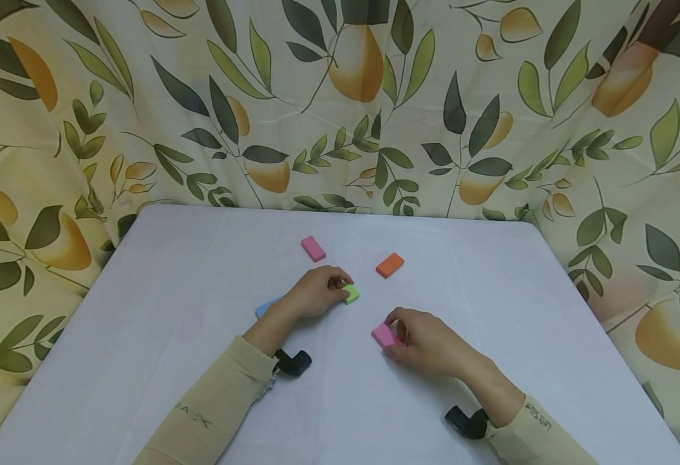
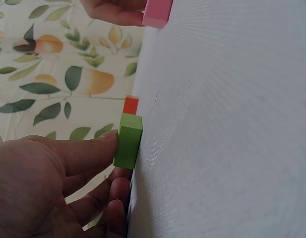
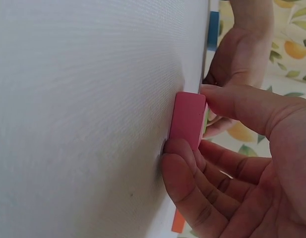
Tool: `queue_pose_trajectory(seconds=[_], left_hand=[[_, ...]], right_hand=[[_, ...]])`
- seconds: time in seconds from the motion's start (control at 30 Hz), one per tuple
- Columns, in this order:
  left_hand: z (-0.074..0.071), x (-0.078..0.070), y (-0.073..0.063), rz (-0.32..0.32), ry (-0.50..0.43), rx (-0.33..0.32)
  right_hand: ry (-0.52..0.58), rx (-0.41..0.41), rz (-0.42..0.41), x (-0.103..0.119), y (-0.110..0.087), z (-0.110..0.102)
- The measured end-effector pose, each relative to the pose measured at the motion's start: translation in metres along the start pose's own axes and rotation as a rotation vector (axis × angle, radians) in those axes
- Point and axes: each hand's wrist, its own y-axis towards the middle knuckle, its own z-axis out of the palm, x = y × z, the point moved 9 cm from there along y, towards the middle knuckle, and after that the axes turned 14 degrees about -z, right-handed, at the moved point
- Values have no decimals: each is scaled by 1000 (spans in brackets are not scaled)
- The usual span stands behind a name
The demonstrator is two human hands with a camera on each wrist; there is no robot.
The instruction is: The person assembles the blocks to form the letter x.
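My left hand [image 1: 316, 292] pinches a small green block [image 1: 351, 294] between thumb and fingers, low over the white table. In the left wrist view the green block [image 2: 128, 142] stands with its narrow faces showing, thumb on its side. To the right and nearer me, my right hand [image 1: 429, 341] grips a pink block [image 1: 386, 335] by its ends. The right wrist view shows that pink block [image 3: 188, 119] close at the tabletop, thumb on one end and curled fingers at the other. A blue block [image 1: 265, 307] lies partly hidden behind my left wrist.
Another pink block [image 1: 313, 248] lies farther back on the white table [image 1: 159, 290]. An orange block [image 1: 390, 265] rests to its right, beyond my right hand. A leaf-and-fruit patterned curtain [image 1: 340, 129] hangs behind the table's far edge and round the sides.
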Motion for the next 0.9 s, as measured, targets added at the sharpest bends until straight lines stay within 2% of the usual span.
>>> queue_pose_trajectory(seconds=[0.9], left_hand=[[1, 0, -2, -3, 12, -3]], right_hand=[[8, -34, -2, 3, 8, 0]])
